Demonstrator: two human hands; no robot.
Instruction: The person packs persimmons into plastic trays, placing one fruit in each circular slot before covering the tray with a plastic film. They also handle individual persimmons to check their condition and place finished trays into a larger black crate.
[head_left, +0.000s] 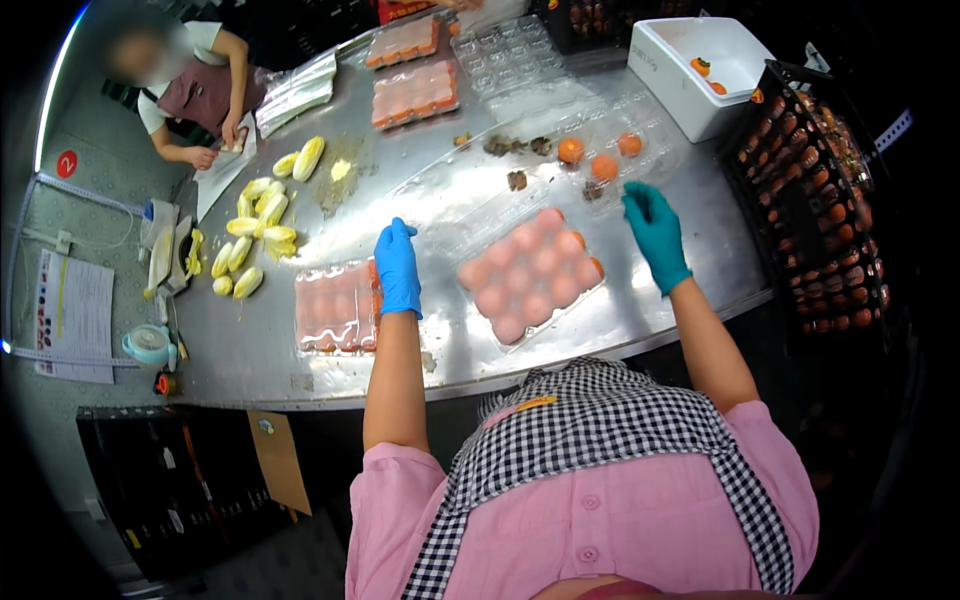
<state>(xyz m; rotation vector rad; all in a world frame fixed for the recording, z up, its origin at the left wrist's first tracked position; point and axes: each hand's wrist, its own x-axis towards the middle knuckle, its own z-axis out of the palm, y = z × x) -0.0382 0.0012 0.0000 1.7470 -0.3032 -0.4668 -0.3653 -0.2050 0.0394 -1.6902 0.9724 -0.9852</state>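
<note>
My left hand (398, 271), in a blue glove, is above the steel table, beside a closed clear plastic pack (335, 307) of orange fruit. Its fingertips are bent together near a clear lid; whether they pinch its edge is unclear. My right hand (655, 234), in a green glove, hovers with thumb and fingers apart and nothing visible between them. Between my hands lies a clear plastic tray of fruit (534, 274) under a pale, see-through cover. Beyond my right hand, loose persimmons (604, 168) rest in and around a clear plastic tray.
Stacked crates of packed fruit (817, 225) stand at the right, beside a white foam box (686, 90). Yellow endive heads (262, 210) lie at the left. Farther back are filled packs (415, 95) and empty trays (510, 56). A co-worker (202, 97) handles something at the far left.
</note>
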